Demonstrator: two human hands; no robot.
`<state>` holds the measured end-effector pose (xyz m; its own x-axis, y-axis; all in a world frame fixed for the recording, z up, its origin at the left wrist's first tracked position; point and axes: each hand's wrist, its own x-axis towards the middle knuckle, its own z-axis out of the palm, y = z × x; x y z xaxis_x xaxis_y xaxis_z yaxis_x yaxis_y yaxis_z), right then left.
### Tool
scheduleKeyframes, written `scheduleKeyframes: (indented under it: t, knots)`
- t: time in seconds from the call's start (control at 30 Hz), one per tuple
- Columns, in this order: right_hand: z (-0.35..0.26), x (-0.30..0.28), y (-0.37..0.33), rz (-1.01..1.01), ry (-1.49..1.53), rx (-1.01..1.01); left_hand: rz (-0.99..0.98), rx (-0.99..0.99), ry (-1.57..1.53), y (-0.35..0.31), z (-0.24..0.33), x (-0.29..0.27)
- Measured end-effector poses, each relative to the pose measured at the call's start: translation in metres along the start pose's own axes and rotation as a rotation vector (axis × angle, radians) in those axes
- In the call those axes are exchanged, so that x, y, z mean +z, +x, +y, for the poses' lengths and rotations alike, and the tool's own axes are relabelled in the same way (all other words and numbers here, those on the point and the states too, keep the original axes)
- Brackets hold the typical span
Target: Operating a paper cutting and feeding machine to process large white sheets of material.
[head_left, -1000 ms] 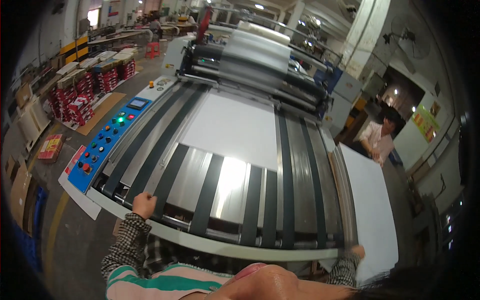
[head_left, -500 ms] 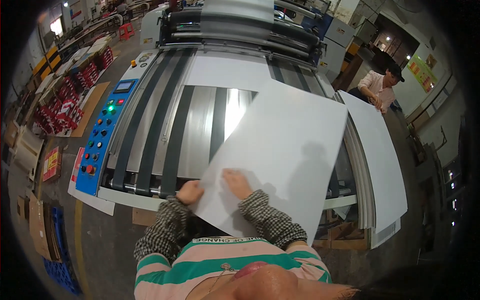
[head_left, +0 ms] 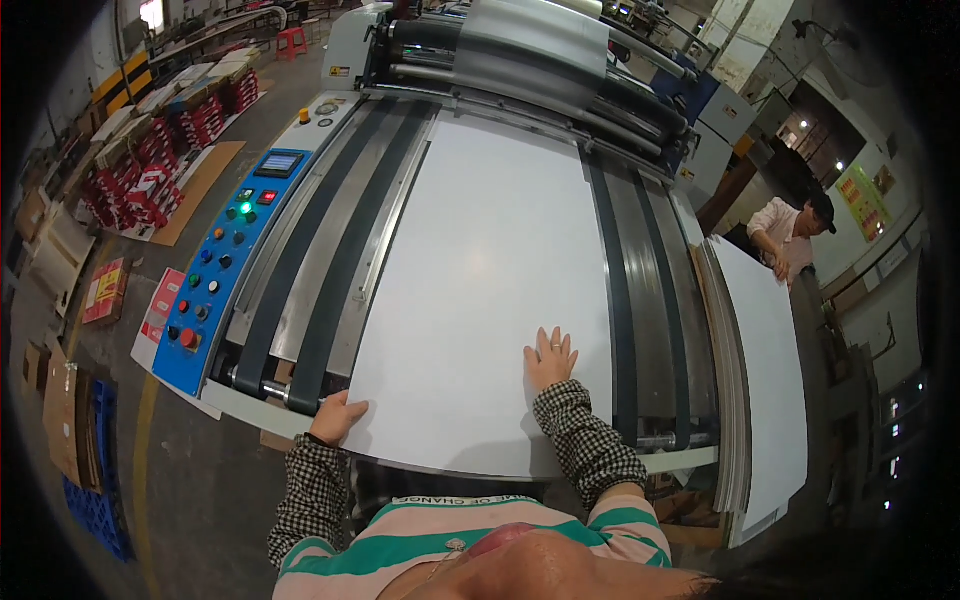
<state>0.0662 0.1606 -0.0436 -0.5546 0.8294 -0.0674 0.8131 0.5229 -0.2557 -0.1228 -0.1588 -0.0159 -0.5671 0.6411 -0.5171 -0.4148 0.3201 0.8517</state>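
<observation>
Since half a second ago, the white sheet (head_left: 478, 260) swings from a slant at the lower middle to lie nearly straight across the centre of the frame, and the right hand (head_left: 550, 362) shifts over to its right part. That hand rests flat on the sheet, its grip wide, fingers spread. At the sheet's lower-left corner, the left hand (head_left: 337, 417) meets the edge with its fingertips; I cannot tell whether its grip pinches the paper, as the undersides of the fingers are hidden.

Beneath lies the metal machine bed (head_left: 642, 280), its dark belts (head_left: 622, 340) showing at either side but covered in the middle. Toward the top, the sheet's far end reaches the rollers (head_left: 425, 38), where its exact edge is hard to make out; the upper frame border crops the machine.

On the left sits a blue control panel (head_left: 225, 275); at right, a stack of white sheets (head_left: 765, 370). A co-worker (head_left: 785, 235) leans over its far end, fingers too small to read.
</observation>
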Motion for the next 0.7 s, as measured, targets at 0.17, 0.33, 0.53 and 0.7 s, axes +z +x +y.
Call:
scheduleKeyframes:
  t: [0.17, 0.33, 0.53, 0.7]
  knots:
    - [-0.011, 0.006, 0.047, 0.003, -0.049, -0.054, 0.039, 0.0, -0.003, 0.036, 0.026, -0.008]
    - [-0.023, 0.002, 0.106, 0.03, -0.09, -0.051, 0.344, 0.199, 0.412, 0.089, 0.031, -0.03]
    - [0.054, -0.005, 0.146, 0.301, 0.649, -0.174, 0.416, 0.709, 0.567, 0.104, 0.084, 0.071]
    - [0.223, -0.097, 0.08, 0.894, -0.375, 0.013, 0.47, 0.617, 0.583, 0.096, 0.066, 0.042]
